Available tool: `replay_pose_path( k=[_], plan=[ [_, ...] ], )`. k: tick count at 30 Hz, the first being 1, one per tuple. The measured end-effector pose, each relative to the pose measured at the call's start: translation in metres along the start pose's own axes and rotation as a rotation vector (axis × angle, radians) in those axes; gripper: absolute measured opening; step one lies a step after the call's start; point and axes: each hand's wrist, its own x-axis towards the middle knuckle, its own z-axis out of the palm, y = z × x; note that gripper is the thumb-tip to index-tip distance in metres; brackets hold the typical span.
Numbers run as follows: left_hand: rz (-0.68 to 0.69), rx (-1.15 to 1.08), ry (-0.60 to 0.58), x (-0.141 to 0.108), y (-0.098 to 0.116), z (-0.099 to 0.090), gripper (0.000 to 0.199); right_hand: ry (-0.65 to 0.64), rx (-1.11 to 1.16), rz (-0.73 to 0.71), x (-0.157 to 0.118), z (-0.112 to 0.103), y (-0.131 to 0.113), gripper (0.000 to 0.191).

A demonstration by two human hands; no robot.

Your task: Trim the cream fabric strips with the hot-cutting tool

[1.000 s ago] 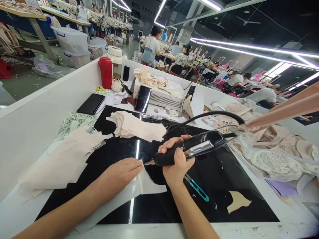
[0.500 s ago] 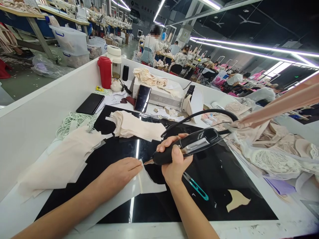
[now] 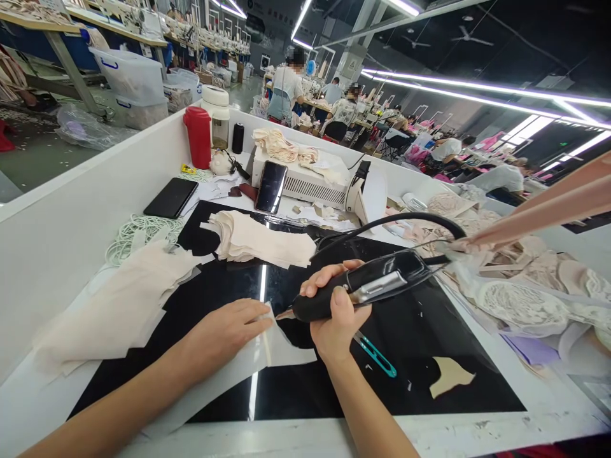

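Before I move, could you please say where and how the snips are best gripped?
Probably pinch the rounded teal end, coming from the right: the snips lie flat on the mat, that end facing away from the right hand, blade end toward its wrist.

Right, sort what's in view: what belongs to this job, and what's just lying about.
In use, or likely so:
black tool, in the right hand
pale fabric, under the left hand
black surface beneath
pale stacks

Apparently just lying about:
red flask
propped phone
green cords

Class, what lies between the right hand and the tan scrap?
Teal thread snips and small white bits, on the black mat, in the head view.
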Motion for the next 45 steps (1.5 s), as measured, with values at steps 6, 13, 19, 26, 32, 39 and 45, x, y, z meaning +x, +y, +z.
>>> replay_pose_path(
  k=[6, 13, 19, 26, 32, 39, 45],
  plan=[
    [-0.008, -0.001, 0.018, 0.0, -0.001, -0.001, 0.041, 0.017, -0.054, 0.006, -0.001, 0.002, 0.002, 0.028],
    [0.051, 0.03, 0.015, 0.004, -0.002, -0.009, 0.041, 0.036, -0.082, -0.005, 0.0, -0.006, -0.01, 0.029],
    [0.011, -0.065, -0.056, 0.013, 0.009, -0.017, 0.029, 0.023, -0.034, -0.016, -0.003, -0.013, -0.014, 0.03],
    [0.001, -0.059, -0.165, 0.012, 0.017, -0.016, 0.029, -0.006, -0.03, -0.006, -0.008, -0.011, -0.008, 0.033],
    [0.007, -0.021, -0.102, 0.008, 0.018, -0.016, 0.03, -0.022, -0.027, 0.008, -0.01, -0.01, -0.006, 0.033],
    [-0.008, -0.035, -0.08, 0.006, 0.019, -0.015, 0.029, -0.011, -0.027, 0.018, -0.01, -0.008, -0.004, 0.034],
    [-0.027, -0.042, -0.097, 0.004, 0.019, -0.013, 0.032, -0.03, -0.013, 0.018, -0.012, -0.006, -0.003, 0.034]
  ],
)
